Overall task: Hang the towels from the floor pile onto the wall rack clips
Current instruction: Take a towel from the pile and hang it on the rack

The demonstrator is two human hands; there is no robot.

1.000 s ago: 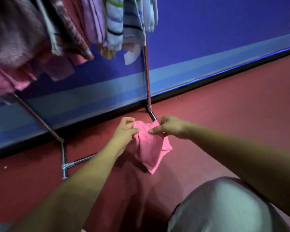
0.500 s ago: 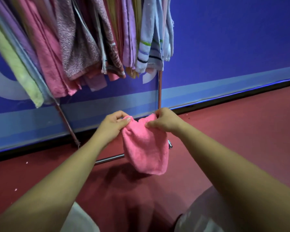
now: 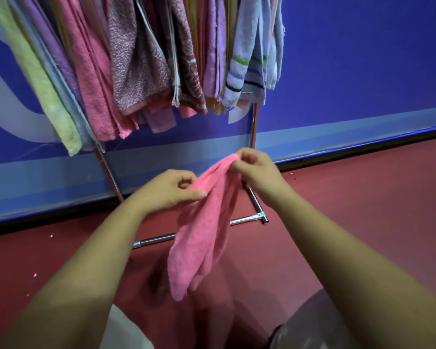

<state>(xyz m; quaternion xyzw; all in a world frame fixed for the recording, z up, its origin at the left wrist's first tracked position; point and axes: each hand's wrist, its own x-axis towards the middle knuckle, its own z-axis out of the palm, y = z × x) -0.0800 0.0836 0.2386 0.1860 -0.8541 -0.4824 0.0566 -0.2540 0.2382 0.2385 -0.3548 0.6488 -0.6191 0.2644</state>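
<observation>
Both hands are holding a pink towel up in front of the rack.
The left hand is pinching one top edge, the right hand is gripping the bunched top corner higher up; the cloth is hanging in folds above the red floor, below the hung towels and over the rack's metal base bar.

This is a plain indoor hall or studio room rather than a furnished home. A smooth red floor meets a deep blue wall with a pale band, a white curved shape and black skirting. A free-standing metal rack by the wall is crowded with hanging towels.
</observation>
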